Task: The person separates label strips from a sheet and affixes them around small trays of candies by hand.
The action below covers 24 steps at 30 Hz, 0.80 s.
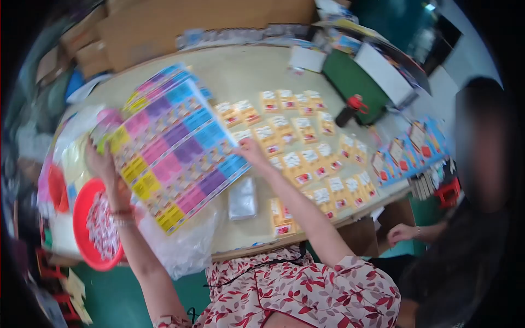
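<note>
A large printed sheet [176, 146] with yellow, pink, purple and blue blocks is held up, tilted, above the table. My left hand [102, 161] grips its left edge, fingers partly hidden. At the right edge, my right hand [251, 151] pinches the sheet between thumb and fingers. More sheets of similar print [158, 82] show behind it. Below the sheet lies a stack of clear plastic bags [242, 199]. Under my left forearm stands a red basin [82, 221] full of small pink-and-white pieces [102, 227].
Rows of small yellow-and-white packets [292, 160] cover the table's right half. A dark bottle with a red lid [345, 113] stands near a green box [350, 82]. Blue printed cards [410, 150] lie at the right edge. Another person [465, 246] is at the right. Plastic bags [183, 235] lie at left.
</note>
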### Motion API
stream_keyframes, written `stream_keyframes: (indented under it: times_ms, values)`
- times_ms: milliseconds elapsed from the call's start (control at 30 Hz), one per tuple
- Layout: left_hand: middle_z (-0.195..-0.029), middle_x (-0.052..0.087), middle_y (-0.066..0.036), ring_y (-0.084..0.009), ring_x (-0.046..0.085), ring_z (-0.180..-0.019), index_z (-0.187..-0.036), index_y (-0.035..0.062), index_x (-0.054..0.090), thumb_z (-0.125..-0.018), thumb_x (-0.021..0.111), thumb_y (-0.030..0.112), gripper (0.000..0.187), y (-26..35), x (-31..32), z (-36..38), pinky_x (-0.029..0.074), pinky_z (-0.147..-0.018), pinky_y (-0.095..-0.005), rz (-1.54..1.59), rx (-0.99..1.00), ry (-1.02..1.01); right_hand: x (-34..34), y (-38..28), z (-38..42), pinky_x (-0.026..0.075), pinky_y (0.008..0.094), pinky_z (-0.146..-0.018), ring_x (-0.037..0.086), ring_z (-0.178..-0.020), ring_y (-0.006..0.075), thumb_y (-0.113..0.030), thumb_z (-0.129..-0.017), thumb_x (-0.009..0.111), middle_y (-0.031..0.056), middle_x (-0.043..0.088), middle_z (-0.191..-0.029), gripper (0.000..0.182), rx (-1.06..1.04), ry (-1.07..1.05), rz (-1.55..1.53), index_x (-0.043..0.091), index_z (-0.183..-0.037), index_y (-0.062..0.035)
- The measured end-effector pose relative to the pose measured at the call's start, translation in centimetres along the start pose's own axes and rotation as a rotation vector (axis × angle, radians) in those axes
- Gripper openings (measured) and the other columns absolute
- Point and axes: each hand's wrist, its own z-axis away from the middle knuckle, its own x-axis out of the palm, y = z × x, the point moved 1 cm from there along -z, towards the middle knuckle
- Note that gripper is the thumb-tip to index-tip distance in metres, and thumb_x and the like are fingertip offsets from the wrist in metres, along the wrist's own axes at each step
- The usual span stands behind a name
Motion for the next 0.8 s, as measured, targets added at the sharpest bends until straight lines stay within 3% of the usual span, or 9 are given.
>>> stream_keyframes:
  times_ms: [67,100,167,233,333,367,500,567,800]
  values:
    - [-0.123,0.051,-0.014,-0.0239,0.054,-0.104,-0.129,0.0032,0.044,-0.087,0.058,0.017,0.046,5.4,0.2,1.9,0.044,-0.086,-0.0325,0.401,-0.136,-0.079,0.4,0.5,0.6,0.048,0.0273,-0.062,0.061,-0.072,0.0129,-0.016,-0.069,0.073,0.0071,0.063,-0.08,0.03,0.038,0.075,0.152,0.06,-0.092,-0.0023]
    - [-0.121,0.051,-0.012,-0.0212,0.053,-0.105,-0.129,0.0029,0.044,-0.089,0.055,0.014,0.043,6.9,0.8,2.9,0.044,-0.085,-0.0311,0.487,-0.205,-0.215,1.1,2.1,0.5,0.048,0.0277,-0.061,0.061,-0.073,0.0135,-0.018,-0.068,0.072,0.0082,0.063,-0.078,0.032,0.044,0.117,0.033,0.059,-0.092,-0.0013]
    - [-0.126,0.048,-0.011,-0.0197,0.048,-0.112,-0.128,0.0017,0.044,-0.089,0.056,0.012,0.042,9.2,2.5,5.2,0.038,-0.094,-0.0313,0.439,-0.029,-0.448,1.3,1.4,0.8,0.049,0.0338,-0.063,0.063,-0.071,0.0229,-0.021,-0.071,0.07,0.0119,0.063,-0.076,0.035,0.02,0.149,0.358,0.056,-0.096,0.0003]
    - [-0.134,0.041,-0.014,-0.0285,0.04,-0.122,-0.129,0.0048,0.043,-0.087,0.057,0.015,0.045,11.7,3.4,8.3,0.03,-0.102,-0.0367,0.379,0.18,-0.659,0.7,-1.9,2.5,0.048,0.0408,-0.075,0.06,-0.085,0.0331,-0.022,-0.076,0.065,0.0188,0.061,-0.09,0.037,0.003,0.065,0.575,0.052,-0.101,0.0011]
    - [-0.139,0.032,-0.016,-0.0339,0.029,-0.129,-0.131,0.009,0.042,-0.082,0.06,0.015,0.052,16.4,2.2,12.7,0.023,-0.105,-0.043,0.222,0.28,-0.845,0.2,-4.0,4.3,0.042,0.0446,-0.088,0.052,-0.102,0.0368,-0.02,-0.079,0.062,0.0224,0.055,-0.107,0.037,-0.093,0.161,0.708,0.05,-0.107,0.0009]
    - [-0.141,0.028,-0.016,-0.036,0.024,-0.131,-0.131,0.0112,0.043,-0.079,0.063,0.014,0.056,17.4,2.0,13.8,0.019,-0.107,-0.0458,0.098,0.325,-0.916,-0.3,-5.9,5.3,0.039,0.0433,-0.092,0.046,-0.112,0.0338,-0.02,-0.08,0.06,0.021,0.05,-0.116,0.039,-0.042,0.104,0.692,0.049,-0.111,0.001]
    - [-0.144,0.024,-0.016,-0.0355,0.015,-0.135,-0.132,0.0127,0.042,-0.078,0.065,0.02,0.058,20.2,0.2,15.5,0.013,-0.108,-0.0507,0.12,0.405,-1.09,-1.5,-6.6,7.7,0.039,0.0424,-0.092,0.048,-0.111,0.034,-0.02,-0.08,0.06,0.0189,0.054,-0.112,0.041,-0.149,0.037,0.675,0.049,-0.114,0.0013]
    - [-0.145,0.023,-0.016,-0.0353,0.014,-0.136,-0.131,0.0127,0.042,-0.079,0.064,0.02,0.058,21.4,-1.1,15.9,0.013,-0.108,-0.0504,0.172,0.414,-1.076,-2.3,-6.3,9.0,0.038,0.0399,-0.095,0.049,-0.109,0.0324,-0.024,-0.081,0.058,0.018,0.053,-0.112,0.041,-0.131,-0.163,0.635,0.052,-0.113,0.0005]
    - [-0.144,0.026,-0.014,-0.0356,0.017,-0.135,-0.131,0.012,0.043,-0.08,0.066,0.019,0.057,22.7,-5.9,18.3,0.018,-0.109,-0.046,0.346,0.41,-1.13,-2.8,-8.4,13.4,0.042,0.038,-0.091,0.052,-0.107,0.0318,-0.02,-0.081,0.06,0.0178,0.055,-0.112,0.034,-0.268,-0.102,0.442,0.057,-0.11,-0.0014]
